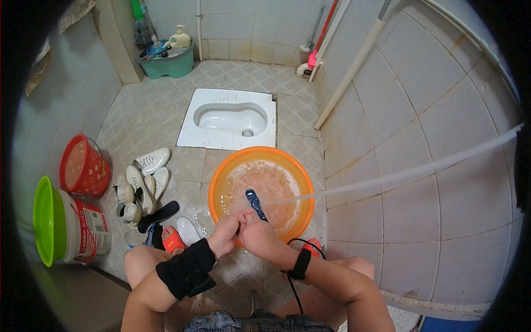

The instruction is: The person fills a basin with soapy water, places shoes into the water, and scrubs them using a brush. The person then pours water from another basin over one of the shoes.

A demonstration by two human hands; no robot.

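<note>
My left hand [224, 229] and my right hand [259, 233] meet over the near rim of an orange basin [214, 176], fingers curled together. Whatever they hold between them is hidden. A dark blue handle [254, 202] with a hole at its far end, like a brush handle, reaches over the water just beyond my right hand; its near end disappears beneath that hand. Whether I grip it does not show. The basin holds foamy, brownish water [276, 180]. A stream of water [387, 178] arcs in from the right and lands in it.
Beyond the basin lies a white squat toilet [188, 130]. White shoes [145, 188] and a dark slipper [159, 216] lie on the left, near a red bucket [83, 166] and a white bucket [83, 232] with a green basin [45, 221]. A tiled wall [409, 210] rises on the right.
</note>
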